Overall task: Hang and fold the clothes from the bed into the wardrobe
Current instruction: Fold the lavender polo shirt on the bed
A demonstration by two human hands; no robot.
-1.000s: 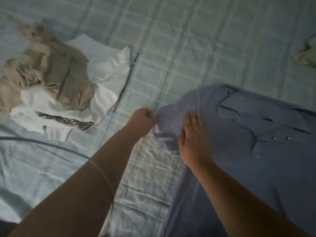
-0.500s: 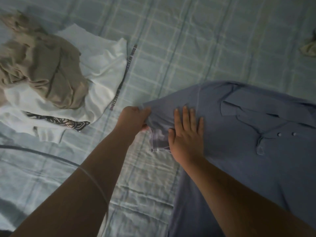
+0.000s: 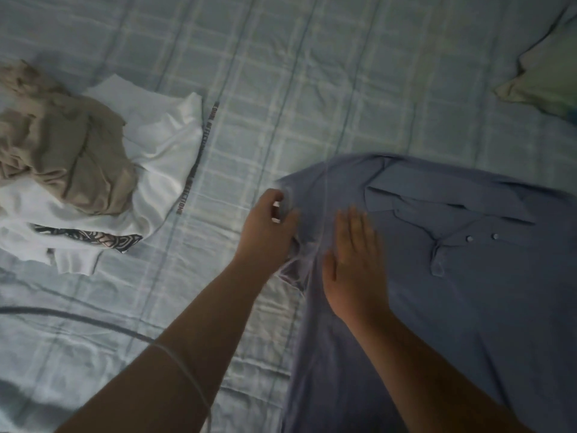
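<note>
Step in hand, by the look of it: folding a sleeve. Anchor the blue polo shirt point(image 3: 468, 307) under a flat palm, then draw the sleeve point(image 3: 298, 270) inward in one smooth pull, without bunching. The left hand point(image 3: 268, 226) pinches the sleeve edge at the shirt's 9 o'clock side. The right hand point(image 3: 352, 264), fingers straight and close together, presses the shirt at 3 o'clock of the left. The shirt lies on the bed point(image 3: 312, 89), collar point(image 3: 437, 198) at 2 o'clock of the right hand.
</note>
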